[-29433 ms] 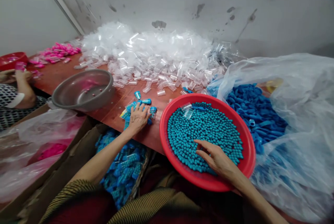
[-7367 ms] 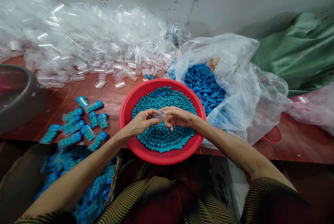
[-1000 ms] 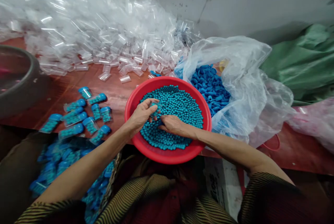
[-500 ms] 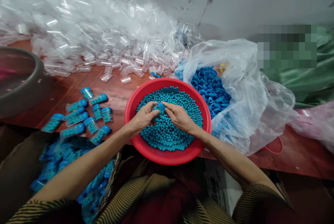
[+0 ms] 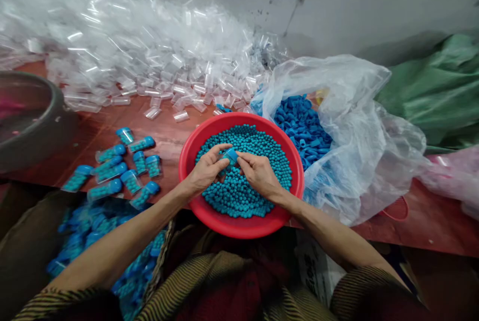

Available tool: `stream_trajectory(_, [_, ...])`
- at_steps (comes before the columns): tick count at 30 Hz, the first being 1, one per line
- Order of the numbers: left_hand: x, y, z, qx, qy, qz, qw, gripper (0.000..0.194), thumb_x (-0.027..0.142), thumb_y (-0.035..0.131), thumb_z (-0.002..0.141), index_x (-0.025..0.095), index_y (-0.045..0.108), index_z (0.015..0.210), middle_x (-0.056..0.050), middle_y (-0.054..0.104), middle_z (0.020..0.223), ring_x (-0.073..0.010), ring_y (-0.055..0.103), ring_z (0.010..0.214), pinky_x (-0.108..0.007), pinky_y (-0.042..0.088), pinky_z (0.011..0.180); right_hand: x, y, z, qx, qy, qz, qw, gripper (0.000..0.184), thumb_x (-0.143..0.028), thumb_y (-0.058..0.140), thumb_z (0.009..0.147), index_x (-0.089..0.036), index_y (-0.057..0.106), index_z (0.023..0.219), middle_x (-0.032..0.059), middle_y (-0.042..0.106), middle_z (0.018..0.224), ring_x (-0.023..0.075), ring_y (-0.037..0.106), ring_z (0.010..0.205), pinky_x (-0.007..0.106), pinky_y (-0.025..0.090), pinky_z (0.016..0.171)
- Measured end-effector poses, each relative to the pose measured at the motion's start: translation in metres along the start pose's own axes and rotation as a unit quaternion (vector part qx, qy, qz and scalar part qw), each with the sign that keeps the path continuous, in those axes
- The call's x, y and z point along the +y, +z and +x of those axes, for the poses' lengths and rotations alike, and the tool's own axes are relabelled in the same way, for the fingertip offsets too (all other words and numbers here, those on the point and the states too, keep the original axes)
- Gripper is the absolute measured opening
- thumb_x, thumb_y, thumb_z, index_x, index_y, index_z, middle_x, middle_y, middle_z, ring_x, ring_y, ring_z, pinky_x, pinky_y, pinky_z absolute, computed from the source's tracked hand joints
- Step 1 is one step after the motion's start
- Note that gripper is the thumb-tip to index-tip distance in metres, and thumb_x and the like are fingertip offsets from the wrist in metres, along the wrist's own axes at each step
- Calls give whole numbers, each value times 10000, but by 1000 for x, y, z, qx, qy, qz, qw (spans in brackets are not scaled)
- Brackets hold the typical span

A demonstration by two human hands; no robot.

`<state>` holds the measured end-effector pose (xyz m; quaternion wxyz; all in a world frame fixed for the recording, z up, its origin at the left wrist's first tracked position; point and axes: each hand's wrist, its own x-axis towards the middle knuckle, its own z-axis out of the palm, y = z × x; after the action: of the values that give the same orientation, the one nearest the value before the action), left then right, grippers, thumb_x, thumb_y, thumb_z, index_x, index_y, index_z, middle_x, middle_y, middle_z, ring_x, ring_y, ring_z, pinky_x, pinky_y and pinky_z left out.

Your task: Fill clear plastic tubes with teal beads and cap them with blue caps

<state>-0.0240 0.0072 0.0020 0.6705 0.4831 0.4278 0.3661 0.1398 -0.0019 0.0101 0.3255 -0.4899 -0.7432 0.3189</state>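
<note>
Over a red basin point(image 5: 185, 161) filled with small blue beads point(image 5: 245, 196), both of my hands meet at one small clear bottle. My left hand point(image 5: 209, 168) grips the bottle between thumb and fingers, which hide much of its body. Its blue cap point(image 5: 231, 156) points to the upper right. My right hand point(image 5: 258, 173) has thumb and fingertips pinched together at the cap's right side. To the left, several filled bottles point(image 5: 107, 190) with blue caps lie on the red table point(image 5: 168, 134).
Clear empty bottles point(image 5: 149, 51) are heaped along the wall. A plastic bag point(image 5: 352, 126) of loose blue caps point(image 5: 301, 129) stands right of the basin. A grey tub point(image 5: 48, 126) is far left; capped bottles point(image 5: 97, 241) fill a container below the table edge.
The bottle has turned slightly, so its blue cap shows more clearly. My right fingertips have shifted a little right and down, from the cap's top to its side.
</note>
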Motion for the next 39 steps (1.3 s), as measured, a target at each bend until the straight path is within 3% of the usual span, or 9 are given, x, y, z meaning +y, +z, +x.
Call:
stream_trajectory(12, [-3,0,0,42,19,35,998,320,349,589,774,181,474,1022,91,412,574,-30,371,342,-158,310,309,16,-7,10,-86,-110,1,990,233,-211,454,881,-120,668,859,4,555,644,100,481,588,223,380,617])
stream_trajectory(15, [-1,-2,1,24,5,47,999,344,370,570,786,190,446,1052,86,440,592,-45,424,337,-157,299,298,22,-14,10,-108,-52,82,989,226,-234,532,823,-134,668,972,20,587,759,110,518,661,244,416,653])
stream_trajectory(18, [0,-3,1,-19,1,58,998,387,400,571,784,199,419,1077,74,483,636,-64,488,359,-158,316,305,28,-25,11,-127,67,234,962,356,-276,625,735,-141,641,1064,15,595,824,93,518,614,247,446,597])
stream_trajectory(22, [-1,-1,0,-37,1,72,997,366,390,558,799,202,405,1073,76,480,651,-53,482,362,-158,339,321,30,-26,14,-59,156,321,932,591,-287,674,677,-138,520,1228,0,608,809,105,558,615,277,492,606])
stream_trajectory(24, [-2,2,-1,-25,6,80,996,359,362,552,805,204,408,1093,76,469,657,-44,465,364,-159,347,329,25,-20,15,-32,143,272,951,528,-279,641,712,-129,533,1207,19,630,824,130,587,669,307,508,658])
stream_trajectory(28, [-3,6,-2,20,30,81,996,431,308,552,809,220,411,1206,67,457,674,-26,402,383,-164,340,356,7,-10,9,-40,19,57,997,348,-267,478,858,-123,582,1156,99,658,977,202,617,890,389,481,842])
stream_trajectory(30, [-3,6,-2,30,41,77,996,462,312,553,805,209,418,1235,53,471,678,-35,393,406,-175,330,370,0,-5,5,-69,-25,-35,997,461,-328,498,867,-100,492,1269,158,614,1118,257,587,1027,428,465,891])
stream_trajectory(34, [-4,3,0,7,28,38,999,540,353,560,797,177,405,1283,49,455,648,-56,371,438,-199,300,403,-5,6,-2,-101,-37,-139,985,956,-511,650,740,-59,180,1439,251,470,1273,347,521,1140,482,490,865])
stream_trajectory(39, [-7,0,3,-2,52,36,998,496,346,620,761,155,484,1199,15,538,758,-87,449,622,-214,376,575,-3,16,-6,-63,-33,-198,978,888,-541,588,782,-76,188,1425,236,493,1218,329,570,1059,454,531,785])
